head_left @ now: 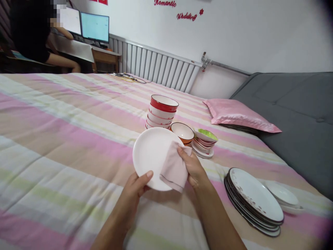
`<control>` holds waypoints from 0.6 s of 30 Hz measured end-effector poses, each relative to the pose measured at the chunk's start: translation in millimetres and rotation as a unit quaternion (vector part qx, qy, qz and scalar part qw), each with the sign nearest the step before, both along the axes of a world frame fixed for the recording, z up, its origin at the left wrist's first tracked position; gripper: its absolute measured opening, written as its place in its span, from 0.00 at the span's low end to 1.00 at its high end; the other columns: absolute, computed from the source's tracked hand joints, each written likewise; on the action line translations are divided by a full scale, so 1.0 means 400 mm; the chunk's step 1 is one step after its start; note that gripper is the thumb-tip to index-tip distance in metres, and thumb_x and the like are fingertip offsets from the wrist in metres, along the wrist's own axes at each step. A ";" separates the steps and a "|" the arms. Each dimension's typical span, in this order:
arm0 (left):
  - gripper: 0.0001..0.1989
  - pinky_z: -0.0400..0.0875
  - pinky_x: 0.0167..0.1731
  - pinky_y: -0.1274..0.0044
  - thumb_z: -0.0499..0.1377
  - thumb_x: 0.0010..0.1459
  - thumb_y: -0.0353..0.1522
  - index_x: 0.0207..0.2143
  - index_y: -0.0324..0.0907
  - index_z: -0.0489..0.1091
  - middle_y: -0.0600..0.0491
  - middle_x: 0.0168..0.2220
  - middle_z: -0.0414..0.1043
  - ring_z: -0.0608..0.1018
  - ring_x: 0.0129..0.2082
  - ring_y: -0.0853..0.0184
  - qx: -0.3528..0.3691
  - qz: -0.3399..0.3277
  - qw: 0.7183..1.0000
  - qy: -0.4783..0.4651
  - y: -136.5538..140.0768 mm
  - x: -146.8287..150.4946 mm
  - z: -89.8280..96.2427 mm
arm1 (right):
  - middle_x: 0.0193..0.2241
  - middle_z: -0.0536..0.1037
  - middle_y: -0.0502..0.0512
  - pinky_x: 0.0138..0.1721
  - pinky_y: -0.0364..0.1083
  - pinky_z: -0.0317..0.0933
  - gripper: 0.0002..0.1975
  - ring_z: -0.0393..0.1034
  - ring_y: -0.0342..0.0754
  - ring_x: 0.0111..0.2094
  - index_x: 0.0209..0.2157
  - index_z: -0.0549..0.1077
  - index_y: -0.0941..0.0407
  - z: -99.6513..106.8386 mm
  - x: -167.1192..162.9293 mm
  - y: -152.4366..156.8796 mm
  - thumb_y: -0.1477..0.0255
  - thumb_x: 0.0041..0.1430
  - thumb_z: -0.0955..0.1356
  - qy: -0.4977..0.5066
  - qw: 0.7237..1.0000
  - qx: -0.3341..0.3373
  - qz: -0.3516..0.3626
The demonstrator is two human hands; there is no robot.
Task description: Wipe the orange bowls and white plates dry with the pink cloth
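A plain white plate (149, 152) is held up above the striped bed, tilted towards me. My left hand (136, 185) grips its lower left rim, thumb on the face and fingers hidden behind. At the right rim, my right hand (191, 165) is closed on a pale pink cloth (173, 166) that drapes over the plate's face. Just beyond the plate rises a stack of red and white bowls (162, 113), its foot hidden by the plate. Beside that sit an orange bowl (182, 132) with a white inside and a pile of small dishes (204, 142), a green one on top.
Oval plates (255, 198) are stacked at the right, with small white dishes (283, 194) beside them. A pink pillow (239, 114) lies against the grey headboard (291, 107). Cables (130, 78) rest at the bed's far edge. A person (31, 34) sits at a desk with monitors (95, 27).
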State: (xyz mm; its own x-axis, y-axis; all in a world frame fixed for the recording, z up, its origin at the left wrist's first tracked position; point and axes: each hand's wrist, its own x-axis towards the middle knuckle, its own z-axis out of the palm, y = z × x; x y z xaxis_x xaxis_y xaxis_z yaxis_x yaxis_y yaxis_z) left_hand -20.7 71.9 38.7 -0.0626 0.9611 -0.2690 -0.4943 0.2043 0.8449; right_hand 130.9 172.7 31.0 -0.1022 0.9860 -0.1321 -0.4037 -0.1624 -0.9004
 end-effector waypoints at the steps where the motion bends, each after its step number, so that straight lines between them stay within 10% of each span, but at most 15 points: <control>1: 0.27 0.73 0.39 0.71 0.64 0.48 0.43 0.47 0.34 0.73 0.44 0.42 0.79 0.78 0.42 0.53 0.004 0.006 1.000 0.004 0.001 0.014 0.002 | 0.33 0.83 0.54 0.42 0.49 0.69 0.20 0.77 0.52 0.36 0.39 0.76 0.57 -0.002 -0.009 -0.004 0.64 0.43 0.77 0.008 1.000 -0.009 -0.008; 8: 0.29 0.69 0.50 0.68 0.60 0.55 0.45 0.57 0.41 0.65 0.44 0.53 0.72 0.75 0.51 0.56 -0.046 0.148 0.988 0.024 0.010 0.039 -0.004 | 0.42 0.81 0.57 0.46 0.49 0.68 0.23 0.75 0.53 0.44 0.43 0.74 0.58 -0.011 -0.058 -0.039 0.63 0.46 0.75 -0.008 1.000 0.018 -0.023; 18: 0.33 0.70 0.49 0.70 0.64 0.52 0.42 0.58 0.42 0.64 0.46 0.54 0.72 0.74 0.52 0.56 0.027 0.116 0.993 0.015 0.004 0.034 -0.007 | 0.44 0.79 0.57 0.46 0.49 0.66 0.20 0.73 0.53 0.46 0.44 0.74 0.56 0.003 -0.030 -0.032 0.62 0.51 0.73 -0.073 0.992 0.099 -0.021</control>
State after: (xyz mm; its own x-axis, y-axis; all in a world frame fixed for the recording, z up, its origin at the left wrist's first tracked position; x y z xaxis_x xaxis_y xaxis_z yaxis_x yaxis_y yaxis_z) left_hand -7.2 73.6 36.1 -0.2905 0.9333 -0.2112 -0.4969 0.0415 0.8668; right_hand 119.0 160.1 32.1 -0.0549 0.9971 0.0533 -0.2702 0.0366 -0.9621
